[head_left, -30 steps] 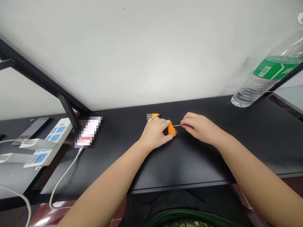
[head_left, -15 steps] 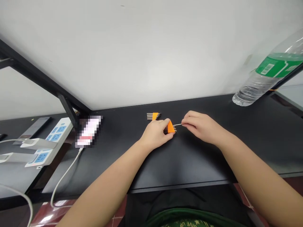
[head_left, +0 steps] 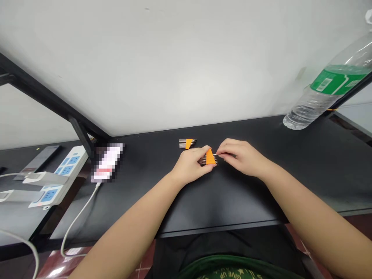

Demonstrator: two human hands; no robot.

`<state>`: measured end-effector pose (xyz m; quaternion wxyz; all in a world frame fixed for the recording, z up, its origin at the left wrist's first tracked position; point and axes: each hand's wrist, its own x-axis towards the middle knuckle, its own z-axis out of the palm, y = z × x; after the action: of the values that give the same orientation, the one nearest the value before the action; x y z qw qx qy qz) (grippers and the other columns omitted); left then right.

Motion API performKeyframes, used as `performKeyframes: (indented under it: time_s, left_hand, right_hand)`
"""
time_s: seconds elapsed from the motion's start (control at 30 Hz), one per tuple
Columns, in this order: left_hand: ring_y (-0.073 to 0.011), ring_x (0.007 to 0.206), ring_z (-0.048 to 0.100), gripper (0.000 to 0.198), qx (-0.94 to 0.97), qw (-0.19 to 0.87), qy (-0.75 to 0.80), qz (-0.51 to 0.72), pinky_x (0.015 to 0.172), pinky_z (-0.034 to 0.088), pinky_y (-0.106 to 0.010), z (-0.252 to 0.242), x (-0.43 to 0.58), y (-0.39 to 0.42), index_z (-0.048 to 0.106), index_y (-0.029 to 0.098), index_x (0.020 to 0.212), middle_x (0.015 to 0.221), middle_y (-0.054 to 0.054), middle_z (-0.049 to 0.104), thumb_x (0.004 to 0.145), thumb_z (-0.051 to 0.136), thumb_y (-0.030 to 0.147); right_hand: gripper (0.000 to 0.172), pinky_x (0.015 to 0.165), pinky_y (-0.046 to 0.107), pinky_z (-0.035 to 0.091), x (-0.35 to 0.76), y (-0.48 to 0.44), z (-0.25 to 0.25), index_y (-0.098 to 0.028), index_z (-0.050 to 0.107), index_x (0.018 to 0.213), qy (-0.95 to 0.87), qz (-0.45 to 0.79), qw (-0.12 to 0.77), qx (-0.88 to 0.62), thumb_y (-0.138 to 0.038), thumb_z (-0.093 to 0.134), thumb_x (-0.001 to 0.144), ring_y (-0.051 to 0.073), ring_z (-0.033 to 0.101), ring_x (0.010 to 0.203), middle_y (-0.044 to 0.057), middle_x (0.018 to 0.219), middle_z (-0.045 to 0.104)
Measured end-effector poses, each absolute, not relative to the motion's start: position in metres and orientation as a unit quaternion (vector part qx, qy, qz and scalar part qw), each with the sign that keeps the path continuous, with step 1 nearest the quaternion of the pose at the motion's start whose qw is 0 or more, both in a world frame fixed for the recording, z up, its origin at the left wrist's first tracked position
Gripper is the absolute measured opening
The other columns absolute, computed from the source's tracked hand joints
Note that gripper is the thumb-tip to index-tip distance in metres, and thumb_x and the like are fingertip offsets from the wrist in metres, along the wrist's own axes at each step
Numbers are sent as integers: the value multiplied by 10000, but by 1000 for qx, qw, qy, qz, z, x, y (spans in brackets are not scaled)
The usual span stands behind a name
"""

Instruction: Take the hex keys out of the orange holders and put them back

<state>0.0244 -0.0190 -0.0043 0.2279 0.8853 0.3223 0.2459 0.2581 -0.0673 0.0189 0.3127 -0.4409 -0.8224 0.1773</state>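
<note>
On the left, a white power strip (head_left: 66, 169) is lying near a phone (head_left: 107, 162), which is resting on the black desk (head_left: 221, 205). Toward the middle, an orange-banded rod set (head_left: 188, 143) is lying just beyond the left hand (head_left: 192, 164). That hand is gripping an orange holder (head_left: 210, 157) between thumb and fingers above the desk's middle, with several rods passing through it. A thin rod (head_left: 215, 155) is bridging holder and right hand (head_left: 236, 155), whose fingertips are pinching it. Compared with half a second ago, the right hand is standing closer and less rod is showing between; the rod is probably seating deeper. At far right, a green-labelled bottle (head_left: 328, 83) is standing well apart.
</note>
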Motion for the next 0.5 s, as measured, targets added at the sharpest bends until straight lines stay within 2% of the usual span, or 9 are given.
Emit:
performKeyframes:
  time_s: [0.17,0.33,0.4,0.5]
  left_hand:
    - [-145,704,552,298,892,188,319,258,681,461,-271,-6,24,-17,667,245,1043,746,30,587,820,762,419]
    - [-149,718,557,388,887,165,332,276,694,471,-274,-9,23,-15,695,255,1110,784,19,581,785,801,439]
    - [-148,722,559,385,886,169,331,276,698,475,-274,-10,23,-15,695,253,1109,789,19,583,787,801,434]
    - [-140,716,564,400,882,178,334,281,706,485,-273,-10,23,-15,693,254,1122,811,21,597,786,805,439]
  right_hand:
    - [201,720,307,545,249,-67,12,-226,675,1008,-767,296,346,-452,-133,524,912,161,656,786,34,954,709]
    - [145,740,328,579,243,-65,5,-219,664,968,-686,405,370,-478,-187,538,904,170,678,773,12,859,707]
    - [146,744,330,579,245,-63,5,-213,669,974,-687,400,366,-483,-202,539,908,171,684,771,18,872,714]
    - [193,785,338,554,262,-59,7,-213,695,1035,-748,261,330,-514,-188,563,897,181,676,818,48,988,724]
